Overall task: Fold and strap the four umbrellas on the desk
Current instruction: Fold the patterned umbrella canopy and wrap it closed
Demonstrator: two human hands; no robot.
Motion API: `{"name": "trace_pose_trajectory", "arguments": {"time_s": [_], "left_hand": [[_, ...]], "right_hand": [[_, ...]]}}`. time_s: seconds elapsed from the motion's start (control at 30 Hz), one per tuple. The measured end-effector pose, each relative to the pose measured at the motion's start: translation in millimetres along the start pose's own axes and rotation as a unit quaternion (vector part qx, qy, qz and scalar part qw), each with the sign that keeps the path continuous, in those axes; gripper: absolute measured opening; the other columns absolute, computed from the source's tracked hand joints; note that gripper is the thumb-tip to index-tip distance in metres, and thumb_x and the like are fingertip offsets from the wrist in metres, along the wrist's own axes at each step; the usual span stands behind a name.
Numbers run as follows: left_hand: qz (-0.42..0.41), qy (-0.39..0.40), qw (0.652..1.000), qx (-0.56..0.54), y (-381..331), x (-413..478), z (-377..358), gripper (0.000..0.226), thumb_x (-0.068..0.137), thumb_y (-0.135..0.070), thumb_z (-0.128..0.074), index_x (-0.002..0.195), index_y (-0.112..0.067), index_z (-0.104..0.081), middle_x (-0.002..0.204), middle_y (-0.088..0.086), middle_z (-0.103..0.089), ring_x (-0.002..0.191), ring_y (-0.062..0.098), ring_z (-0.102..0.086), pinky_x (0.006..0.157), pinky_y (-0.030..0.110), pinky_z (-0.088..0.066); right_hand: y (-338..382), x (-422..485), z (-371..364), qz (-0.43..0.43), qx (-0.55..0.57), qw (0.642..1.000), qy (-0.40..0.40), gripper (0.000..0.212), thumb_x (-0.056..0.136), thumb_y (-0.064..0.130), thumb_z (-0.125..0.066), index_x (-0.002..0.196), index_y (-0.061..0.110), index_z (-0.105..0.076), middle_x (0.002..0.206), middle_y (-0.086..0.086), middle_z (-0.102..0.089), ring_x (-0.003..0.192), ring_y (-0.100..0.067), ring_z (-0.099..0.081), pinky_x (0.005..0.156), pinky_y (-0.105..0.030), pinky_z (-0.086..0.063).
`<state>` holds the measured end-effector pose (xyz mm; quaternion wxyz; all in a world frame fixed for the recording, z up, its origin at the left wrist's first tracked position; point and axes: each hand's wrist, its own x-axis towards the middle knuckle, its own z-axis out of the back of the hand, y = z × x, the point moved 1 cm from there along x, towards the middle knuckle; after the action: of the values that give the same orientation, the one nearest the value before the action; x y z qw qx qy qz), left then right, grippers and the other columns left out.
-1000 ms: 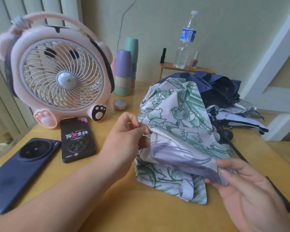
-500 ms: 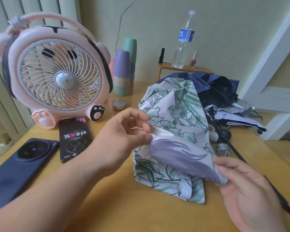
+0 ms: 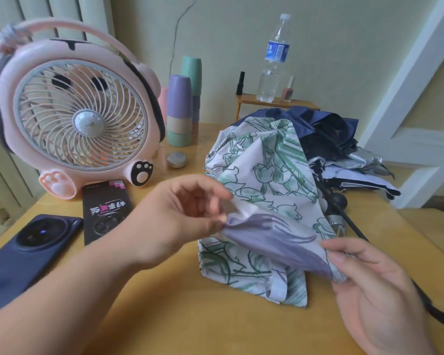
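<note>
The floral umbrella (image 3: 267, 175) sits mid-desk, with bare desk (image 3: 215, 326) open in front, a fan (image 3: 69, 119) to the left and other umbrellas (image 3: 331, 131) heaped just behind. The left hand (image 3: 187, 216) and right hand (image 3: 372, 295) each pinch one end of a canopy fold.

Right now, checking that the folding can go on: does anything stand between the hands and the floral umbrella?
Nothing visible does. The left hand and the right hand both pinch the canopy of the floral umbrella. The navy umbrella lies behind it; the fan stands off to its left.
</note>
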<state>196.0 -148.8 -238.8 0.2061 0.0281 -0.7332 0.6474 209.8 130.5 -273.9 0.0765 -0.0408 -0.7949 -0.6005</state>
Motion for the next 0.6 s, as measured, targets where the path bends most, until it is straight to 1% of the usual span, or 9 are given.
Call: {"name": "trace_pose_trajectory", "arguments": {"time_s": [0.07,0.13,0.17,0.23,0.3,0.4,0.47,0.53,0.6], "left_hand": [[0.027,0.000,1.000,0.006,-2,-1,5,0.043,0.071,0.017,-0.064,0.093,-0.019,-0.075,0.080,0.007,-0.063,0.070,0.018,-0.063,0.067,0.025,-0.051],[0.034,0.025,0.994,0.097,-5,-5,4,0.040,0.074,0.008,-0.068,0.101,-0.021,-0.072,0.092,0.020,-0.066,0.074,0.025,-0.065,0.068,0.031,-0.051],[0.028,0.044,0.985,0.162,-7,-6,2,0.039,0.075,-0.003,-0.076,0.107,-0.025,-0.071,0.100,0.020,-0.067,0.080,0.026,-0.066,0.072,0.036,-0.054],[-0.005,0.070,0.950,0.303,-8,-9,-3,0.048,0.073,-0.027,-0.087,0.116,-0.033,-0.068,0.112,0.001,-0.067,0.092,0.020,-0.067,0.082,0.038,-0.056],[-0.055,0.073,0.913,0.398,-8,-9,-10,0.045,0.074,-0.029,-0.089,0.112,-0.037,-0.066,0.111,-0.013,-0.063,0.093,0.016,-0.065,0.080,0.029,-0.054],[-0.067,0.028,0.903,0.423,-13,-10,-15,0.040,0.075,-0.018,-0.090,0.097,-0.036,-0.062,0.103,-0.015,-0.058,0.085,0.010,-0.068,0.075,0.024,-0.054],[-0.054,-0.003,0.902,0.429,-16,-11,-13,0.045,0.073,-0.021,-0.091,0.093,-0.037,-0.054,0.100,-0.017,-0.057,0.083,0.005,-0.069,0.072,0.021,-0.054],[-0.078,0.017,0.902,0.423,-17,-11,-10,0.041,0.071,-0.023,-0.093,0.088,-0.036,-0.058,0.097,-0.015,-0.057,0.081,0.006,-0.070,0.071,0.024,-0.056],[-0.109,0.050,0.887,0.446,-17,-11,-10,0.027,0.074,-0.024,-0.092,0.083,-0.031,-0.068,0.097,-0.015,-0.057,0.079,0.007,-0.068,0.069,0.027,-0.057]], "right_hand": [[1,-1,-1,-0.001,0.003,1.000,0.017,0.065,0.045,0.049,-0.098,0.088,0.005,-0.077,0.082,-0.030,-0.064,0.079,-0.033,-0.062,0.069,-0.028,-0.055],[3,-5,-3,-0.016,0.022,0.996,0.082,0.068,0.048,0.045,-0.099,0.097,0.004,-0.077,0.094,-0.036,-0.068,0.083,-0.039,-0.064,0.072,-0.033,-0.057],[4,-7,-6,-0.022,0.019,0.993,0.113,0.068,0.052,0.043,-0.100,0.103,0.005,-0.076,0.099,-0.038,-0.068,0.084,-0.041,-0.064,0.074,-0.035,-0.057],[5,-10,-8,-0.040,-0.007,0.989,0.143,0.072,0.053,0.042,-0.100,0.112,0.011,-0.076,0.102,-0.037,-0.068,0.081,-0.039,-0.065,0.078,-0.036,-0.057],[4,-12,-8,-0.043,-0.036,0.989,0.139,0.073,0.052,0.046,-0.100,0.115,0.016,-0.076,0.101,-0.031,-0.070,0.079,-0.037,-0.068,0.080,-0.035,-0.057],[3,-10,-9,-0.035,-0.039,0.991,0.124,0.068,0.054,0.047,-0.099,0.109,0.013,-0.079,0.106,-0.031,-0.071,0.086,-0.047,-0.067,0.076,-0.038,-0.058],[3,-9,-11,-0.039,-0.018,0.993,0.108,0.066,0.049,0.046,-0.101,0.099,0.009,-0.080,0.101,-0.035,-0.070,0.082,-0.044,-0.066,0.070,-0.037,-0.058],[5,-9,-12,-0.044,0.007,0.994,0.095,0.065,0.043,0.044,-0.102,0.091,0.007,-0.081,0.096,-0.037,-0.070,0.076,-0.037,-0.066,0.064,-0.034,-0.057],[7,-9,-14,-0.046,0.019,0.995,0.091,0.064,0.041,0.043,-0.103,0.089,0.006,-0.080,0.095,-0.036,-0.070,0.076,-0.035,-0.067,0.062,-0.033,-0.057]]}}
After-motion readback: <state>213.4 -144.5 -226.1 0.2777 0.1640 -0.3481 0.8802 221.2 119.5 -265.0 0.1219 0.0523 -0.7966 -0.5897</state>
